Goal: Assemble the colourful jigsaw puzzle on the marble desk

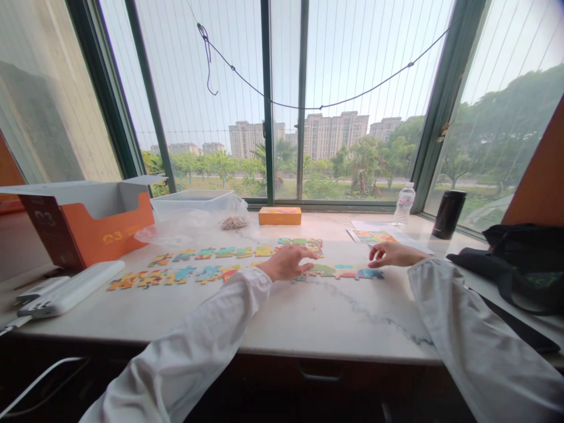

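Note:
Colourful jigsaw pieces (207,254) lie in joined rows across a white marble sill (308,317). My left hand (287,262) rests on the pieces near the middle, fingers curled and reaching right toward a green piece (322,269). My right hand (390,254) sits at the right end of the lower row (348,272), thumb and fingers pinched together at a piece's edge. Both arms wear white sleeves.
An open orange box (88,220) stands at the left, with a white device (70,288) in front. A clear plastic bag (198,220), a small orange box (279,215), a picture sheet (372,236), a water bottle (404,203), a black cup (448,214) and a black bag (524,258) lie around.

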A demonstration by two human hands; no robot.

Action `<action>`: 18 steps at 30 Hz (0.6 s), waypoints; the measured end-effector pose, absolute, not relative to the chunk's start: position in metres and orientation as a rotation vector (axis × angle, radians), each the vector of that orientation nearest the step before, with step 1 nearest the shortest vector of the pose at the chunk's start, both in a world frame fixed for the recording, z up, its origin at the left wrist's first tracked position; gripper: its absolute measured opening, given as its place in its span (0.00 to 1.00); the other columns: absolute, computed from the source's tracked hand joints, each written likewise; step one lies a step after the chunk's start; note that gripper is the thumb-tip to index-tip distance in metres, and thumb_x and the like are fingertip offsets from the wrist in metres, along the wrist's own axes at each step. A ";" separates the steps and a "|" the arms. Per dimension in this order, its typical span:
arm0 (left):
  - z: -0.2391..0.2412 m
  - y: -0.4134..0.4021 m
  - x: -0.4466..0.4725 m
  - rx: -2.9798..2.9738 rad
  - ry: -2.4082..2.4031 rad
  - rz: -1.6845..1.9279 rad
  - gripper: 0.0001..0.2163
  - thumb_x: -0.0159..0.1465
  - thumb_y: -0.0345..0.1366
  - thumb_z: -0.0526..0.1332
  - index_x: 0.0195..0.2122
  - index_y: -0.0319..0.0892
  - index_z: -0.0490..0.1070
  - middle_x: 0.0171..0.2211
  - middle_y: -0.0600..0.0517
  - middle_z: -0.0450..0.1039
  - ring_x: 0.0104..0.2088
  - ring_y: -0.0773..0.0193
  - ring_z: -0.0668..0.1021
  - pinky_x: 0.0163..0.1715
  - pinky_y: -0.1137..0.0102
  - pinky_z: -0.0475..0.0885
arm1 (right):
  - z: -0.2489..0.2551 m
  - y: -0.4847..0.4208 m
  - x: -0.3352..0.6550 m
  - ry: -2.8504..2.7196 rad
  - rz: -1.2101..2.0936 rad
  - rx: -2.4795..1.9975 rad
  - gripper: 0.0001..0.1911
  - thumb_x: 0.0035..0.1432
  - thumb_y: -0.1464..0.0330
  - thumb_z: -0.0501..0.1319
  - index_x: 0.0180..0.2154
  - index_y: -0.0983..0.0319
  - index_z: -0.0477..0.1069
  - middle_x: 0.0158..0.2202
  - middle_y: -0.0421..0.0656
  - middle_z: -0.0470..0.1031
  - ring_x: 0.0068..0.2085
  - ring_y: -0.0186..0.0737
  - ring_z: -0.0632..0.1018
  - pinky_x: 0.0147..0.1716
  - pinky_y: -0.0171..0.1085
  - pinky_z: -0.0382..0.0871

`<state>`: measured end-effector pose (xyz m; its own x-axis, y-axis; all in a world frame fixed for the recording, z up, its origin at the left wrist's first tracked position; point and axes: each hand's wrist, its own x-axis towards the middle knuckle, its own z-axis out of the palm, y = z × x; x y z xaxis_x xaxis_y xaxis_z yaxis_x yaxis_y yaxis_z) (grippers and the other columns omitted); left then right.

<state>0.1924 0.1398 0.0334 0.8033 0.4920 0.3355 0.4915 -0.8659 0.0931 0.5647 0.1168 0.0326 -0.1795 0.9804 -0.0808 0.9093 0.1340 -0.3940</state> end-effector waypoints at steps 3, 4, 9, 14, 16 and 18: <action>0.031 0.140 0.192 2.985 0.825 0.502 0.15 0.65 0.44 0.61 0.50 0.49 0.76 0.49 0.50 0.77 0.50 0.56 0.77 0.52 0.63 0.69 | 0.028 0.117 0.563 -2.206 0.702 -1.903 0.33 0.37 0.41 0.67 0.37 0.60 0.78 0.35 0.47 0.80 0.34 0.45 0.78 0.33 0.38 0.69; 0.029 0.141 0.192 2.985 0.821 0.481 0.15 0.64 0.45 0.61 0.50 0.49 0.76 0.49 0.50 0.77 0.50 0.55 0.76 0.52 0.64 0.69 | 0.027 0.117 0.562 -2.204 0.743 -1.900 0.33 0.37 0.41 0.67 0.37 0.60 0.78 0.34 0.47 0.80 0.33 0.45 0.78 0.32 0.38 0.69; 0.029 0.145 0.188 2.957 0.780 0.474 0.16 0.63 0.47 0.63 0.49 0.49 0.75 0.49 0.50 0.76 0.50 0.57 0.76 0.52 0.65 0.68 | 0.025 0.117 0.563 -2.173 0.710 -1.886 0.32 0.39 0.42 0.66 0.38 0.60 0.77 0.35 0.47 0.80 0.35 0.45 0.78 0.33 0.38 0.68; 0.044 0.152 0.172 2.831 0.813 0.365 0.23 0.56 0.55 0.66 0.47 0.46 0.74 0.44 0.51 0.76 0.43 0.60 0.77 0.41 0.70 0.69 | 0.024 0.121 0.562 -2.148 0.451 -1.853 0.32 0.46 0.39 0.61 0.37 0.59 0.77 0.35 0.46 0.80 0.37 0.46 0.78 0.34 0.38 0.67; 0.047 0.154 0.166 2.789 0.878 0.282 0.28 0.53 0.58 0.67 0.47 0.45 0.73 0.43 0.50 0.76 0.41 0.60 0.77 0.37 0.70 0.68 | 0.022 0.123 0.558 -2.153 0.424 -1.852 0.32 0.47 0.38 0.59 0.36 0.59 0.77 0.33 0.46 0.80 0.35 0.45 0.77 0.33 0.38 0.66; 0.048 0.158 0.162 2.741 0.933 0.209 0.30 0.50 0.59 0.68 0.47 0.44 0.73 0.42 0.49 0.76 0.40 0.60 0.77 0.35 0.70 0.68 | 0.021 0.123 0.553 -2.163 0.408 -1.850 0.32 0.49 0.38 0.57 0.36 0.60 0.76 0.31 0.45 0.79 0.34 0.44 0.77 0.33 0.38 0.66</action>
<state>0.1619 0.1576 0.0479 0.7862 0.6152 0.0583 0.5811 -0.7681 0.2689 0.5530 0.1230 0.0206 -0.1517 0.9882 0.0189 0.9136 0.1475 -0.3788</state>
